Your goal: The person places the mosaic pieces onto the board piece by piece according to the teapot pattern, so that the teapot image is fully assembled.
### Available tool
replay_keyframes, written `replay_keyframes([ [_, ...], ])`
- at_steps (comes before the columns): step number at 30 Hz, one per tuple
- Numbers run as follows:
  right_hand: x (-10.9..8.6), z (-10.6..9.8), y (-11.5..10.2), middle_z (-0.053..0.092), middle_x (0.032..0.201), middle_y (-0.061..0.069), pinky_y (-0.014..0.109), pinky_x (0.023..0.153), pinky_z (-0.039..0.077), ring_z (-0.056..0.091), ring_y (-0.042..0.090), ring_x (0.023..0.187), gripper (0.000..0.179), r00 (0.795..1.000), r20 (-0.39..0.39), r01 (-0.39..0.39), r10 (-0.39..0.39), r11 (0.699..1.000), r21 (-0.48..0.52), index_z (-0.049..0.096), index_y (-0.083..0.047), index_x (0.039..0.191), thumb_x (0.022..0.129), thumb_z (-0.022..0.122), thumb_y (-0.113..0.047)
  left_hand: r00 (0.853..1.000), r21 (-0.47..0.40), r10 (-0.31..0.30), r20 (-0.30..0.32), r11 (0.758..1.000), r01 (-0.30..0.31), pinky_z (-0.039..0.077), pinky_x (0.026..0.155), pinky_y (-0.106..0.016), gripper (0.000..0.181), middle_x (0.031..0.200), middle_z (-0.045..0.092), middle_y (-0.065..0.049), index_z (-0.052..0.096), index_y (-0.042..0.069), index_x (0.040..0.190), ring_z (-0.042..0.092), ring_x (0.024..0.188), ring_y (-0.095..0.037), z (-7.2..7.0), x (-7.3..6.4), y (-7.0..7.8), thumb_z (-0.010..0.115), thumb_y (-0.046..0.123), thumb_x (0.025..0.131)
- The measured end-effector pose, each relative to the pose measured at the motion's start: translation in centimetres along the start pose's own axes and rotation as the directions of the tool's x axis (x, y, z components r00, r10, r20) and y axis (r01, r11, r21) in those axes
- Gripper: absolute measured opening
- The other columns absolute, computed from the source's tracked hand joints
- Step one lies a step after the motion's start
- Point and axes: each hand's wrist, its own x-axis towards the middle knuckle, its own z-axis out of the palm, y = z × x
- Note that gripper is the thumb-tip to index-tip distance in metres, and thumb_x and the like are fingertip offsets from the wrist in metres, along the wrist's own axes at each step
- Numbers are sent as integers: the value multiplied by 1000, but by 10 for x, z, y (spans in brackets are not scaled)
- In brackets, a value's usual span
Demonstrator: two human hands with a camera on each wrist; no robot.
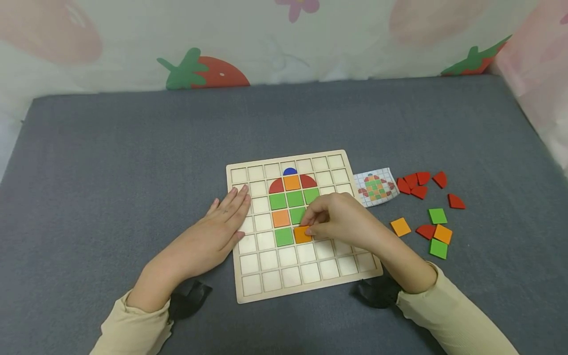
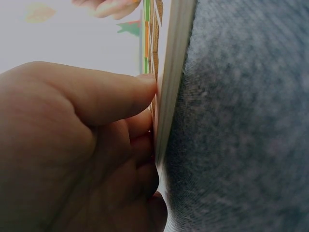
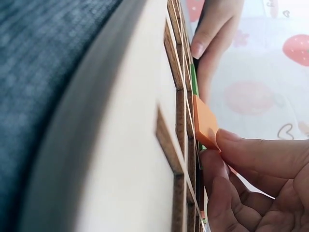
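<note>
A wooden grid board (image 1: 266, 294) lies on the grey cloth, with square cells across it. Some cells hold green square tiles (image 1: 284, 236), orange square tiles (image 1: 280, 218), red quarter-round tiles (image 1: 276, 186) and a blue half-round tile (image 1: 290, 171). My right hand (image 1: 343, 219) pinches an orange square tile (image 3: 205, 123) between thumb and fingers; in the right wrist view it is tilted over a cell, right of the lowest green tile. With fingers extended, my left hand (image 1: 217, 231) rests on the board's left edge; the left wrist view shows its thumb (image 2: 120, 96) against the rim.
A small pattern card (image 1: 376, 187) with a coloured grid picture lies by the board's right side, partly beneath it. Further right are loose red pieces (image 1: 440, 179), green squares (image 1: 438, 216) and orange squares (image 1: 401, 227). A strawberry-print cloth (image 1: 355, 44) hangs behind the table.
</note>
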Motion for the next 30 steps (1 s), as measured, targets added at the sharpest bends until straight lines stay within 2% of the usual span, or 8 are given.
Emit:
replay_keyframes([
  [5,0,0,-1,68,78,-5,30,65,48,59,10,69,10,1000,-6,1,-1,1000,-9,73,-11,82,78,73,-1,1000,-1,-2,0,1000,2,13,112,-50,60,157,5,-12,17,-2,149,4,144,-27,0,0,0,46,16,99],
  [12,0,-1,0,70,81,2,30,65,47,59,10,70,12,1000,-1,8,-8,1000,-14,74,-10,82,80,69,0,1000,-6,-5,4,1000,5,13,112,-50,60,157,5,-13,17,-3,149,3,144,-27,1,0,0,46,16,99],
  [30,-4,-8,3,69,79,-2,29,68,50,63,9,71,10,1000,-23,-14,15,999,37,73,-6,87,78,73,-1,1000,0,-6,6,1000,6,13,112,-51,61,157,5,-13,16,-2,149,3,144,-28,1,1,0,46,16,99],
])
